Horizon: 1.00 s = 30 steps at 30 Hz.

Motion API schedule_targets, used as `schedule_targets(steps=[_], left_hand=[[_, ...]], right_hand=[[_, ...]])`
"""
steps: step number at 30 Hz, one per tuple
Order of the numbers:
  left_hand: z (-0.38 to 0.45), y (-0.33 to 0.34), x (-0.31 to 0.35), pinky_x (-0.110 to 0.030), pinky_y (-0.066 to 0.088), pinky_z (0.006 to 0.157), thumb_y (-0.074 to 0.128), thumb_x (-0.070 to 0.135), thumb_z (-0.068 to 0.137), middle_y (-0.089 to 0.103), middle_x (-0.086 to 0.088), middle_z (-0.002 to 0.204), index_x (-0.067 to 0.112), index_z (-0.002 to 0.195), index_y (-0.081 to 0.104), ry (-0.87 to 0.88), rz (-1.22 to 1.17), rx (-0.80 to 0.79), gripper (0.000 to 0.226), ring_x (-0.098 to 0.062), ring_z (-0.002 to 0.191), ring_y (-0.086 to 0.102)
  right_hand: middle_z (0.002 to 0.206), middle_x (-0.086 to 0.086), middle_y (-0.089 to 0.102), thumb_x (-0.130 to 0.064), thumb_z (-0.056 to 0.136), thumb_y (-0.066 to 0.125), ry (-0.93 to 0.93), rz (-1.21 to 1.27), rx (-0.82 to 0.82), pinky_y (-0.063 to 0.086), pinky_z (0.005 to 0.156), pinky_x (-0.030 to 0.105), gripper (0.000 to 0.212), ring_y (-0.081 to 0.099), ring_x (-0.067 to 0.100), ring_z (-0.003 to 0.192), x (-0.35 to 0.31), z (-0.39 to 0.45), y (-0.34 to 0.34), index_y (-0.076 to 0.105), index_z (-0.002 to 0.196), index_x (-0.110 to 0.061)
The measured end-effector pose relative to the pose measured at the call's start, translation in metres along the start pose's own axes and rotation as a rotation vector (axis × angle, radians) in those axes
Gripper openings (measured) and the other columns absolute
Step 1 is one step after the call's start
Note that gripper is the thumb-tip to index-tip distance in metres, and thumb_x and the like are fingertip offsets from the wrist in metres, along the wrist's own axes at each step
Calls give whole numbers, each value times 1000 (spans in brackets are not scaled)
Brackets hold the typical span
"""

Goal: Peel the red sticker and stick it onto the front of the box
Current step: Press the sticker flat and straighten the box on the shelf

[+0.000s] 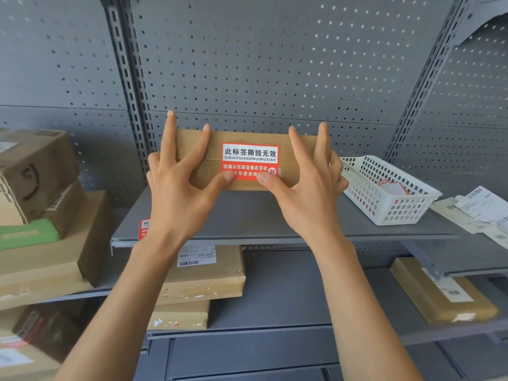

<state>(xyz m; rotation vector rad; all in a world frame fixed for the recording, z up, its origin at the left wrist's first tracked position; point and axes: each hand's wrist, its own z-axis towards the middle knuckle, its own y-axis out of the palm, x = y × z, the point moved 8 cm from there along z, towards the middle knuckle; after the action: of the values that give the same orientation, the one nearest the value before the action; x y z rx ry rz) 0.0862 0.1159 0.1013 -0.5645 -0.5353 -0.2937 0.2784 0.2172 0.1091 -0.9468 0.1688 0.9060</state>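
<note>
Both forearms reach up to the box [247,160] standing on the shelf [275,215]. Left hand [178,185] and right hand [310,185] cradle its ends, fingers spread, thumbs pressing the red sticker [250,158] flat on its front. Peeling looks done; only smoothing seems left.

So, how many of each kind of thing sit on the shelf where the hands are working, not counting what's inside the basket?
Brown box: 1
Red stickers: 2, with one on the box front and one at the shelf's front edge
White basket: 1
Total: 4
</note>
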Motion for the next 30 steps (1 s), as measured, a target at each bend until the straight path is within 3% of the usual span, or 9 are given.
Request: schedule_targets(steps=[5, 7, 9, 11, 13, 16, 18, 23, 30], left_hand=[[2, -1, -12, -56, 33, 114, 64, 40, 91, 11, 4, 174, 40, 149, 49, -1, -66, 15, 60, -12, 124, 29], [2, -1, -14, -54, 33, 115, 63, 38, 92, 11, 5, 174, 40, 149, 49, -5, -69, 13, 59, -11, 125, 29], [1, -1, -14, -43, 30, 118, 61, 39, 91, 13, 6, 173, 40, 149, 51, -24, -80, 23, 59, -5, 126, 27], [0, -4, -12, -27, 25, 113, 58, 48, 90, 18, 7, 172, 39, 149, 51, -82, -102, 64, 60, 0, 127, 26], [0, -5, -11, -23, 21, 109, 54, 60, 89, 24, 7, 171, 37, 153, 46, -165, -116, 114, 68, -4, 133, 29], [0, 0, -7, -32, 27, 110, 56, 70, 86, 35, 7, 166, 35, 154, 43, -247, -104, 166, 78, -16, 140, 33], [0, 3, -4, -41, 33, 108, 58, 75, 82, 43, 9, 160, 34, 148, 49, -277, -59, 197, 79, -21, 137, 38], [0, 6, -3, -46, 41, 100, 62, 73, 81, 48, 9, 153, 33, 136, 56, -267, 7, 221, 68, -23, 126, 46], [3, 3, -11, -37, 29, 101, 56, 60, 95, 41, 5, 162, 35, 144, 55, -236, -4, 205, 55, -25, 133, 42]], right_hand=[[172, -5, 1, -42, 92, 69, -10, 93, -27, 16, 114, 59, 70, 14, 33, 150, 9, 0, -2, 37, 154, -42], [172, -6, 4, -28, 96, 67, -27, 151, -23, 18, 117, 61, 64, 16, 33, 149, 11, -1, -3, 40, 153, -40], [172, -7, 5, -23, 97, 63, -29, 189, -14, 19, 117, 61, 61, 15, 31, 150, 12, -3, -2, 42, 152, -39], [172, -10, 8, -37, 97, 57, -1, 204, 27, 18, 118, 58, 58, 14, 28, 151, 10, -3, -2, 41, 152, -39], [171, -10, 14, -56, 94, 53, 67, 169, 107, 17, 110, 49, 60, 18, 26, 149, 7, -3, -2, 44, 151, -38], [165, -7, 27, -69, 87, 52, 157, 89, 240, 15, 96, 40, 63, 26, 27, 144, -3, -8, -1, 54, 139, -33], [159, -4, 34, -75, 82, 53, 191, 49, 304, 22, 95, 43, 67, 31, 30, 140, -9, -9, 3, 56, 131, -30], [156, 2, 39, -76, 81, 56, 215, -35, 377, 30, 94, 52, 68, 36, 35, 137, -9, -8, 7, 54, 127, -26], [155, 2, 39, -58, 98, 48, 160, -58, 355, 26, 89, 47, 43, 36, 35, 135, -3, -6, 6, 56, 129, -29]])
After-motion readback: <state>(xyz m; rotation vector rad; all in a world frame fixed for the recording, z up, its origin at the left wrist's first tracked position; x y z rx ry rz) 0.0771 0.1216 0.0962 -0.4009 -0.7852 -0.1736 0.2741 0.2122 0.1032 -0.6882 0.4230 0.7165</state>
